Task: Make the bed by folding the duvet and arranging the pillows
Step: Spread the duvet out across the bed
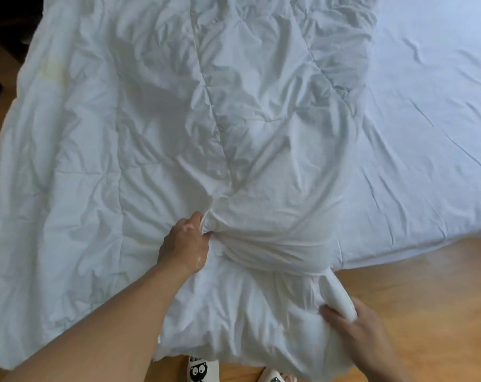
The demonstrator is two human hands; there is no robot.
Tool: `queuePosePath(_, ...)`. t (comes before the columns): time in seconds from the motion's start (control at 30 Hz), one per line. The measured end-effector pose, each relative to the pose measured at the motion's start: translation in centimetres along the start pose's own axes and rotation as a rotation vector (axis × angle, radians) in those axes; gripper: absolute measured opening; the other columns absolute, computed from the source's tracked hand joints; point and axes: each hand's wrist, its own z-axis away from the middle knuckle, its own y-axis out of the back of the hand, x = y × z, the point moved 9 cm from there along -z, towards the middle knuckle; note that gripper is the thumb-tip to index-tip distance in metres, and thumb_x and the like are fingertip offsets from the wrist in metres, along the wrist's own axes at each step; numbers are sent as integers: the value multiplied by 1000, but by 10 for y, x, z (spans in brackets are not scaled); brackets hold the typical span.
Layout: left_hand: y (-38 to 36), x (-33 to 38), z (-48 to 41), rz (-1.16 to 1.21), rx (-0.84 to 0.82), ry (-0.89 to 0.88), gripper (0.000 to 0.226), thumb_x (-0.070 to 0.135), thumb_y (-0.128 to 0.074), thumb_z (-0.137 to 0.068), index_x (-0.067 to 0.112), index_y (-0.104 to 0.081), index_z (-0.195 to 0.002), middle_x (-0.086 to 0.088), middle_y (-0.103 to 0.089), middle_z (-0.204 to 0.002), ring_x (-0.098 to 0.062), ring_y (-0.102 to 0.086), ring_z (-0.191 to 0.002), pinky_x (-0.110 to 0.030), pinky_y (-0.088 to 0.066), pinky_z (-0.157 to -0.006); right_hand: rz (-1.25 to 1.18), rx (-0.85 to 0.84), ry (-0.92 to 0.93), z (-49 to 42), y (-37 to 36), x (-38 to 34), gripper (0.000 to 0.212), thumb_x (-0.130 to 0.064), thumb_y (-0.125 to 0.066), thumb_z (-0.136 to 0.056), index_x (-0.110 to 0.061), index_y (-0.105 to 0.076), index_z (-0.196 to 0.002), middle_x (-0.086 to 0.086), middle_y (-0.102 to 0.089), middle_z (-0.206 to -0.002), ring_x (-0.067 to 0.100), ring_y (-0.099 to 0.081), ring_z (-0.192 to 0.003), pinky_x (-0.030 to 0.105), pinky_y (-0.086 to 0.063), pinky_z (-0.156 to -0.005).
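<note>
Both hands, left hand [184,244] and right hand [360,325], clutch bunched duvet [156,119].

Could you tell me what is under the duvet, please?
Right of the duvet, the bare white sheet shows; whether it or anything else lies beneath is hidden. Below its hanging edge, two slippers stand on the wooden floor.
</note>
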Motion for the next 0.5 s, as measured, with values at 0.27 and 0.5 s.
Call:
queuePosePath(0.27,10,97,26,34,230,-362,75,28,-59,-71,20,-36,-142,-12,-40,-149,-35,-40,-138,-53,-41,-109,-215,-349,93,-40,-13,-53,53,-6,-77,-71,-24,-69,-120,-3,-75,-117,18,-69,-113,52,-52,-101)
queuePosePath(0.5,-20,240,23,-376,46,-451,70,66,-58,-82,31,-39,-140,-3,-45,-140,-31,-39,-131,-50,-37,-105,-133,-369,167,-57,-20,-91,12,-20,-73,-83,-13,-77,-91,0,-78,-93,17,-74,-92,45,-60,-85)
